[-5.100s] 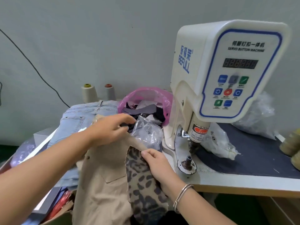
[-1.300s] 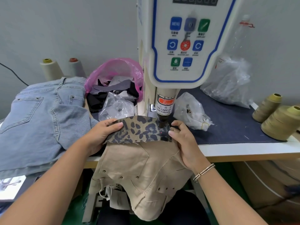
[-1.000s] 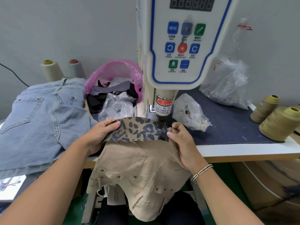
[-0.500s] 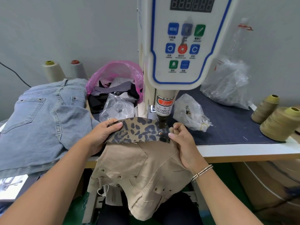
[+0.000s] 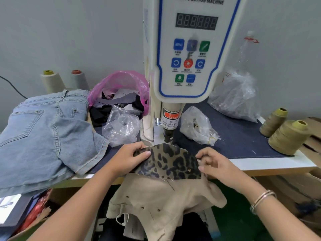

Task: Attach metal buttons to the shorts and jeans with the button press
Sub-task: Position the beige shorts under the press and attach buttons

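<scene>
The beige shorts hang over the table's front edge, their leopard-print waistband lining turned up in front of the white button press. A small metal button sits in the lining near its right end. The press's punch stands just behind the lining's far edge. My left hand grips the lining's left end, thumb on top. My right hand pinches the right end beside the button. Light-blue jeans lie piled at the left.
A pink bag of fabric scraps and a clear bag of buttons sit left of the press. Two more clear bags lie to the right. Olive thread cones stand at the far right, pale cones at the back left.
The waistband has been pulled back toward me, out from under the punch. A metal button now shows in the lining near my right hand. Both hands keep their hold.
</scene>
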`<state>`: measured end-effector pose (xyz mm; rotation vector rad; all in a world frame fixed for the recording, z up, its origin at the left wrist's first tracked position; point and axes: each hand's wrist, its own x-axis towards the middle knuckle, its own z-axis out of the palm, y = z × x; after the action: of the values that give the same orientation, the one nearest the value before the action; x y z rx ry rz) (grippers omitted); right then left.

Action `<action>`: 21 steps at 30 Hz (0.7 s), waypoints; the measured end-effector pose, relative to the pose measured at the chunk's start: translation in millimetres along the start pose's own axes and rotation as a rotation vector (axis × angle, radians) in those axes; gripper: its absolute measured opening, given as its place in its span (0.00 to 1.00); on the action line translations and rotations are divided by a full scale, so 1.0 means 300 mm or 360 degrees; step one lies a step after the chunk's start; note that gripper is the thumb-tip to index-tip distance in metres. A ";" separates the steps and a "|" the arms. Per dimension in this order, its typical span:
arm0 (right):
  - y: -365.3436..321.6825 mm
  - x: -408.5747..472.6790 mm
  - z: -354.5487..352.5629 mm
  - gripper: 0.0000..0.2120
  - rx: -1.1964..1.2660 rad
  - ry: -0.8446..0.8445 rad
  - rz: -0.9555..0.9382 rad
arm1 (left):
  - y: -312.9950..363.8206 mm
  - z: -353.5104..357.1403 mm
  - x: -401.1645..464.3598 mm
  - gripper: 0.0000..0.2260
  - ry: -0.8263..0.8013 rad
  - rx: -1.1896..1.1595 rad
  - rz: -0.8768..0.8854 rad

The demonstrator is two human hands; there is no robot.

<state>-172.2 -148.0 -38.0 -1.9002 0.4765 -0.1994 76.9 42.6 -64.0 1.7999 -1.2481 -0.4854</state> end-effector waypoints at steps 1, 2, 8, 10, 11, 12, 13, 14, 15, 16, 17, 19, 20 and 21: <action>-0.037 0.027 -0.014 0.07 -0.0065 0.0127 -0.0034 | -0.001 0.000 -0.001 0.13 0.0013 0.0031 0.0013; -0.071 0.066 -0.030 0.05 -0.0112 0.0348 -0.0082 | -0.002 0.000 -0.002 0.13 0.0031 0.0053 0.0016; -0.226 0.336 -0.091 0.12 -0.1637 0.0492 0.0347 | -0.002 0.002 -0.018 0.13 0.0149 0.0094 0.0044; -0.248 0.386 -0.054 0.12 -0.1971 0.0242 0.0491 | -0.007 0.000 -0.017 0.12 0.0156 0.0111 0.0031; -0.249 0.405 -0.039 0.12 -0.2065 0.0177 0.0545 | -0.010 -0.001 -0.015 0.13 0.0154 0.0134 0.0039; -0.246 0.420 -0.030 0.12 -0.2128 0.0177 0.0579 | -0.012 -0.002 -0.012 0.13 0.0155 0.0166 0.0055; -0.236 0.435 -0.029 0.13 -0.2163 0.0222 0.0560 | -0.014 -0.004 -0.009 0.13 0.0156 0.0201 0.0072; -0.217 0.444 -0.035 0.11 -0.2194 0.0284 0.0484 | -0.014 -0.005 -0.007 0.14 0.0155 0.0230 0.0082; -0.196 0.450 -0.040 0.10 -0.2222 0.0352 0.0385 | -0.015 -0.006 -0.005 0.14 0.0155 0.0249 0.0088; -0.184 0.450 -0.042 0.09 -0.2242 0.0396 0.0321 | -0.015 -0.007 -0.004 0.15 0.0157 0.0262 0.0090; -0.177 0.449 -0.042 0.09 -0.2244 0.0405 0.0293 | -0.016 -0.007 -0.003 0.15 0.0161 0.0271 0.0085; -0.171 0.453 -0.037 0.08 -0.2225 0.0408 0.0310 | -0.018 -0.005 -0.002 0.15 0.0165 0.0275 0.0071; -0.175 0.454 -0.036 0.08 -0.2229 0.0376 0.0373 | -0.019 -0.004 0.000 0.15 0.0167 0.0266 0.0064; -0.181 0.457 -0.035 0.09 -0.2218 0.0300 0.0497 | -0.020 -0.004 0.000 0.15 0.0168 0.0254 0.0056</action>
<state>-39.5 -197.6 4.0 -3.0995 1.2383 0.2521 81.2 43.8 -68.3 1.9074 -1.2727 -0.2739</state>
